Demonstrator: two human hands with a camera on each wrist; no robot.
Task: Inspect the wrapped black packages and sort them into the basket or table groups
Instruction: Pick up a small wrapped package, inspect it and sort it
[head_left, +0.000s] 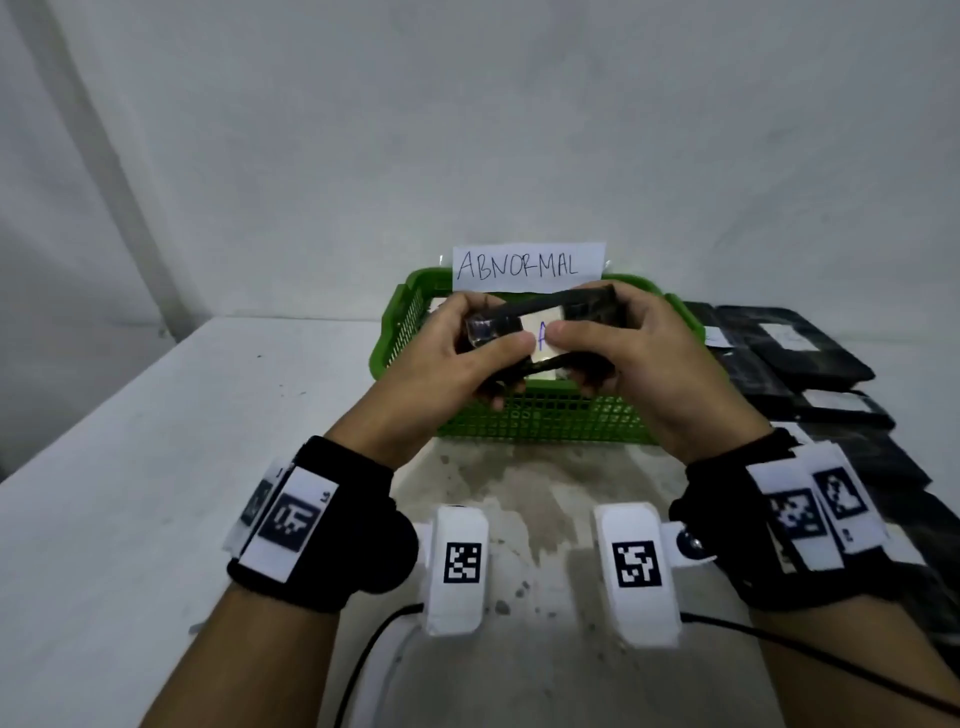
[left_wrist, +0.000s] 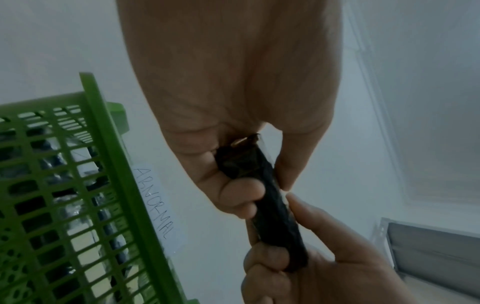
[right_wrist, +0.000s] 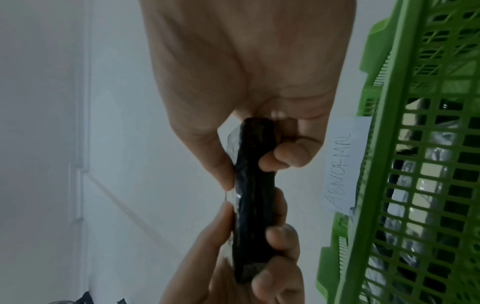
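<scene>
Black film crinkles under thumbs pressed on top and fingers (head_left: 501, 402) curled beneath: left hand (head_left: 441, 358) and right hand (head_left: 639, 358) clamp the package (head_left: 587, 306) by its ends, label up, likely for reading. It hovers over the basket (head_left: 545, 421); more packages (head_left: 810, 348) lie at 3 o'clock.

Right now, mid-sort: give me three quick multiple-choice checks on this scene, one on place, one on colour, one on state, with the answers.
1. Where do the other black packages lie?
A. right of the basket
B. left of the basket
C. on the floor

2. What colour is the basket?
A. blue
B. green
C. white

3. How is the inspected package held?
A. lying on the table
B. by one hand
C. by both hands

Answers: 1 A, they lie at the table's right edge. 2 B, green mesh walls. 3 C, left hand and right hand grip its ends.
</scene>
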